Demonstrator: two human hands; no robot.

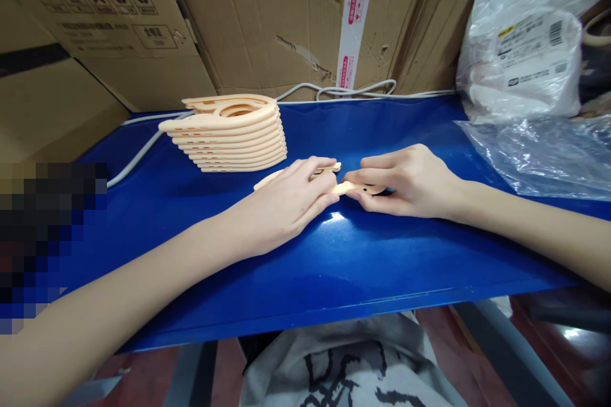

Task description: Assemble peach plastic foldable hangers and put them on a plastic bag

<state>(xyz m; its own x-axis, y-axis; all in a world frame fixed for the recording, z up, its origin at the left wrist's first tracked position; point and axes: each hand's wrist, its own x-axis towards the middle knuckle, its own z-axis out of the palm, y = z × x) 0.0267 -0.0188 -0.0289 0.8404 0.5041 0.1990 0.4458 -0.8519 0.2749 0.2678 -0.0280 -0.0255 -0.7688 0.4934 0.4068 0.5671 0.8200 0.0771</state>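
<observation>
Both hands meet over a peach plastic folding hanger (342, 188) lying low at the middle of the blue table. My left hand (293, 200) is closed over its left part, with fingers and thumb hiding much of it. At the other end, my right hand (413, 181) pinches the piece between thumb and fingers. A rounded end with a small dark hole shows under the right fingers. Behind my left hand stands a neat stack of several matching peach hangers (238, 140), nested one on another.
Cardboard boxes (286, 19) wall off the back and left of the blue table (305, 280). A white cable (334, 96) runs along the rear edge. Clear plastic bags (525, 63), one with a label, lie at the back right. A blurred-out dark patch covers the left edge.
</observation>
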